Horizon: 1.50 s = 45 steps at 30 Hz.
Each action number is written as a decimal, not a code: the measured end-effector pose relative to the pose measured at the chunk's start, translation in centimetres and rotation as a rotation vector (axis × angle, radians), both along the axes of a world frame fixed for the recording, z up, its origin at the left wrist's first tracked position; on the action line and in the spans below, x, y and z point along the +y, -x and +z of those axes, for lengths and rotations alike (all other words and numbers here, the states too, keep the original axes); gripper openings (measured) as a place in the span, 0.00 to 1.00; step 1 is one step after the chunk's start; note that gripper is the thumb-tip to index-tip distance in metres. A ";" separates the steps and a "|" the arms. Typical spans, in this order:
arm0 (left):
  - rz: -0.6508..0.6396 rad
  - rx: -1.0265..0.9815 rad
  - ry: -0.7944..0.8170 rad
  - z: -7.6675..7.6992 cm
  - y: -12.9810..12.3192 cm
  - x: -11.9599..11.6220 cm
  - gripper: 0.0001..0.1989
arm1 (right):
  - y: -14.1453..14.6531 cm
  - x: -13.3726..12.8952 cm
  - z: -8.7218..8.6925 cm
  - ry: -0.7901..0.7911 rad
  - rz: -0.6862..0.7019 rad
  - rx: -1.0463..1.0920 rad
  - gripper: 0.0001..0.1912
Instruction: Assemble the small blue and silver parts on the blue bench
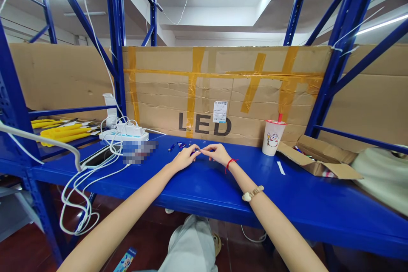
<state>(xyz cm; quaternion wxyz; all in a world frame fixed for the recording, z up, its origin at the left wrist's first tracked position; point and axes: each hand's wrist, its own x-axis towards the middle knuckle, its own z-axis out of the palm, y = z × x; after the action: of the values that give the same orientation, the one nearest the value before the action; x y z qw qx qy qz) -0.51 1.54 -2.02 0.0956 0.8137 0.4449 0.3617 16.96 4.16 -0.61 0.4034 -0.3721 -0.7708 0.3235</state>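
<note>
Left hand [185, 158] and right hand [219, 154] pinch a tiny object [199, 150], long axis unclear.

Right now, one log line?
left hand: pinching tiny item, unclear | right hand: fingertips at it | white paper cup: upright, red straw

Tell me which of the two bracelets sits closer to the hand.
The red cord bracelet, just behind the right hand; the beige beaded bracelet sits farther up the same forearm.
</note>
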 end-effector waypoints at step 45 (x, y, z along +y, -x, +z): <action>-0.154 -0.152 0.100 -0.9 -0.6 0.0 0.08 | -0.8 1.4 -1.3 -0.333 0.025 -0.131 0.13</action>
<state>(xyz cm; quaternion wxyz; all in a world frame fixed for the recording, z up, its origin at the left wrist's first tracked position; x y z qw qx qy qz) 0.07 1.49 -2.87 0.1971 0.8098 0.3901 0.3913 17.75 5.54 -1.92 0.4045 -0.3108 -0.8428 0.1714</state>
